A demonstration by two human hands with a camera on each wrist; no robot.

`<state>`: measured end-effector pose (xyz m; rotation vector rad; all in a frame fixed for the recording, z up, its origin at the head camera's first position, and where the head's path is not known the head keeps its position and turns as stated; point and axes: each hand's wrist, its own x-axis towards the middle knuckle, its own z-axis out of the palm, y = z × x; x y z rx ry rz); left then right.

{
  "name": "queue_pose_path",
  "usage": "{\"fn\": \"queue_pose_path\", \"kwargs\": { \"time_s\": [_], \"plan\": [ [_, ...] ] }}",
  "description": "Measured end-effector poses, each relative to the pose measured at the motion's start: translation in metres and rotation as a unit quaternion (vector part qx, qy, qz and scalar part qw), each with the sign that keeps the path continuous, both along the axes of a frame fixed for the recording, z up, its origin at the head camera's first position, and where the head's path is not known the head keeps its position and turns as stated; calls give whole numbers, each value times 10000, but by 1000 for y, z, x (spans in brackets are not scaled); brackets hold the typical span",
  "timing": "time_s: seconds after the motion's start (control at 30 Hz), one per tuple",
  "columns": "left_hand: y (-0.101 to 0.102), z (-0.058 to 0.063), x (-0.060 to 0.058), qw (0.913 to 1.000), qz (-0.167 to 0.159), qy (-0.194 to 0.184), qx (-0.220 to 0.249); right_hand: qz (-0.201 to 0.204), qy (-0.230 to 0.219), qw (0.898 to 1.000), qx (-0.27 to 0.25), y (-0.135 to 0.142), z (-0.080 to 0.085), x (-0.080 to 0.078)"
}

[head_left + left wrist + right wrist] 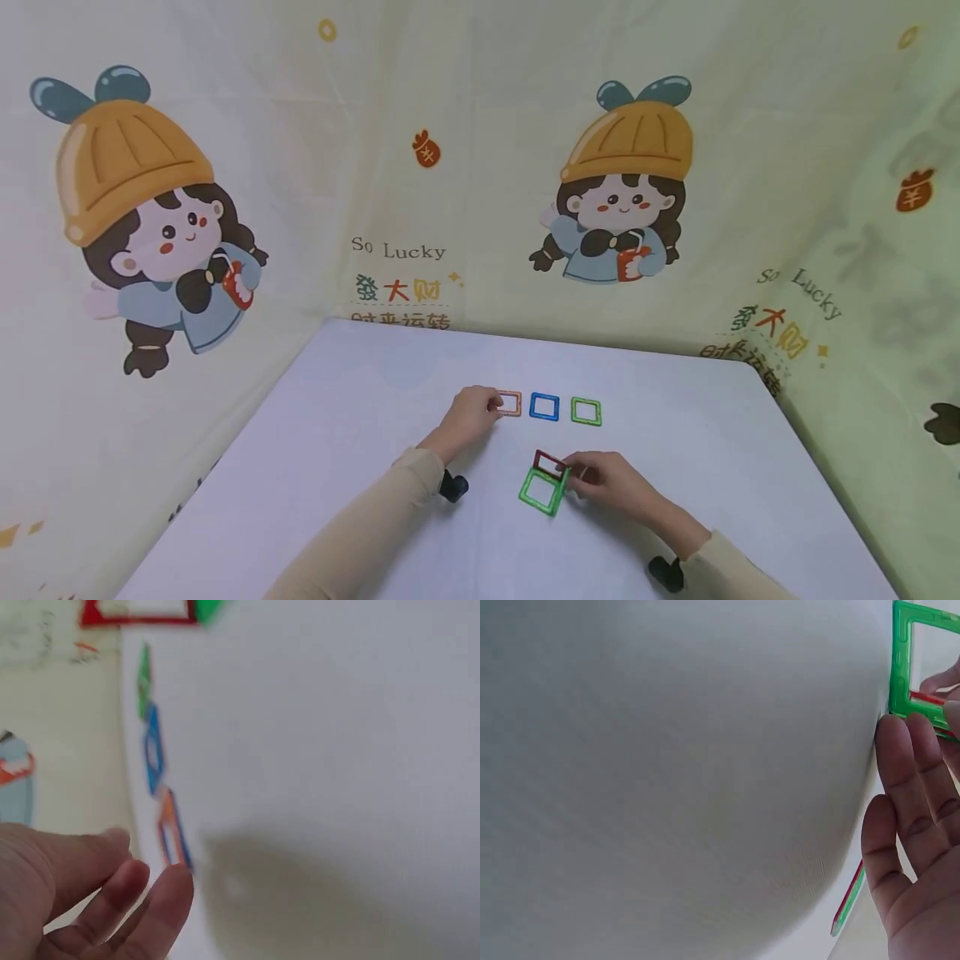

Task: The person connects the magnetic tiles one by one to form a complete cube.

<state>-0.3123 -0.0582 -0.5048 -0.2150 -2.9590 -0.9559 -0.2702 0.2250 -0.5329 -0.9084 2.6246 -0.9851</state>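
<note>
My left hand [471, 417] reaches to the orange square magnetic tile [520, 404], first in a row lying on the table. Its fingertips overlap that tile's left edge; thumb and fingers look slightly apart in the left wrist view. Nearer me, my right hand [611, 483] pinches the edge of an upright green tile [561, 492]. This tile meets a flat green tile [527, 486] along the right side, while a red tile [537, 461] rises at the back. Part of my right thumb is cut off in the right wrist view.
A blue tile [533, 406] and another green tile [574, 410] lie to the right of the orange one. The white table [360, 367] backs onto a printed cloth [495, 250]. Black straps circle both wrists.
</note>
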Motion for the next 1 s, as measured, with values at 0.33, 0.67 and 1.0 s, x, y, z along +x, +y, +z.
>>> {"fn": "queue_pose_path", "kwargs": {
  "time_s": [0.33,0.67,1.0],
  "plan": [
    [-5,-15,-26,9985,530,-85,50,-431,-5,9991,2,3,0,17],
    [4,-8,-30,9955,767,-217,-513,-623,-48,9978,-217,-6,3,32],
    [-8,-13,-36,9995,286,51,-133,-773,-125,9966,-271,-7,1,36]
  ]
}}
